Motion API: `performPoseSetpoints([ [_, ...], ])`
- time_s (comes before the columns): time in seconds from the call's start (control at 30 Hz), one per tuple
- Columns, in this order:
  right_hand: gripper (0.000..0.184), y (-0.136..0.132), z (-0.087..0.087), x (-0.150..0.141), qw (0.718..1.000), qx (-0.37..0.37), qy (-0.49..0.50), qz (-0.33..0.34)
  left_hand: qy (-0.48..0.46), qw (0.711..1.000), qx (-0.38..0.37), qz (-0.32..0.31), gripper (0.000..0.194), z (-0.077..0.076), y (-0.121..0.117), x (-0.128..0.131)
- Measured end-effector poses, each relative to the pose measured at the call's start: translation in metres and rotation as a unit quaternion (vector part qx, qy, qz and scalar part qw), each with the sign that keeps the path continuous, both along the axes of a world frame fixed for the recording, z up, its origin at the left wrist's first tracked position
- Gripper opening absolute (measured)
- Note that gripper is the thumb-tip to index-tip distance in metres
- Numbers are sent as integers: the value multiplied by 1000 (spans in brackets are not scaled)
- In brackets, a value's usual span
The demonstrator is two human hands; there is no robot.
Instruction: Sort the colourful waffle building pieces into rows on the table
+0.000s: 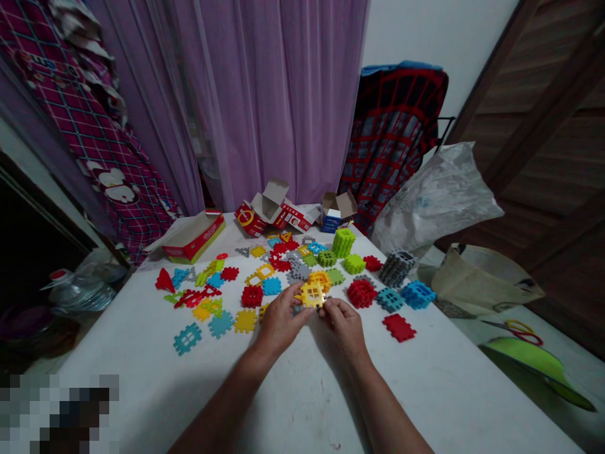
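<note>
Item one, a yellow window piece (312, 295): I hold it above the near middle of the white table (302, 391), directly in front of a yellow stack (320, 278). My left hand (280, 318) pinches its left side, fingers and thumb closed; my right hand (346, 323) grips its lower right corner, fingers curled in. Whether a small dark bit at the right fingertips is a separate part, I cannot tell. Right of the hands I list a red stack (362, 294), a teal stack (390, 300), a blue stack (418, 294) and, nearer me, one flat red square (399, 328). Behind these stands a grey stack (397, 269). To the left: a teal window piece (188, 338), a yellow square (246, 321), assorted loose pieces. Far edge: opened boxes, including a blue one (332, 218).
</note>
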State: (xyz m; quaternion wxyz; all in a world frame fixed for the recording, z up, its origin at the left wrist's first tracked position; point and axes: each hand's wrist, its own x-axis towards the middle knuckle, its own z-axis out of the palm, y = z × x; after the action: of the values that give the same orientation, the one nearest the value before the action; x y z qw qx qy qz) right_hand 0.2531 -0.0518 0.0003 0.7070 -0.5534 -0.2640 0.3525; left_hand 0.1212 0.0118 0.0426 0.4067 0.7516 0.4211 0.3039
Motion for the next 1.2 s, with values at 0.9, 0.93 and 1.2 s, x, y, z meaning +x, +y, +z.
performPoseSetpoints([
  [0.9,20,-15,19,12,902,89,-419,46,-112,982,-144,-48,22,2,13,-16],
  [0.93,21,-16,19,12,898,93,-426,58,-111,981,-147,-54,20,3,13,-16],
  [1.2,26,-18,18,16,872,87,-468,113,-121,970,-197,-75,25,3,17,-19],
])
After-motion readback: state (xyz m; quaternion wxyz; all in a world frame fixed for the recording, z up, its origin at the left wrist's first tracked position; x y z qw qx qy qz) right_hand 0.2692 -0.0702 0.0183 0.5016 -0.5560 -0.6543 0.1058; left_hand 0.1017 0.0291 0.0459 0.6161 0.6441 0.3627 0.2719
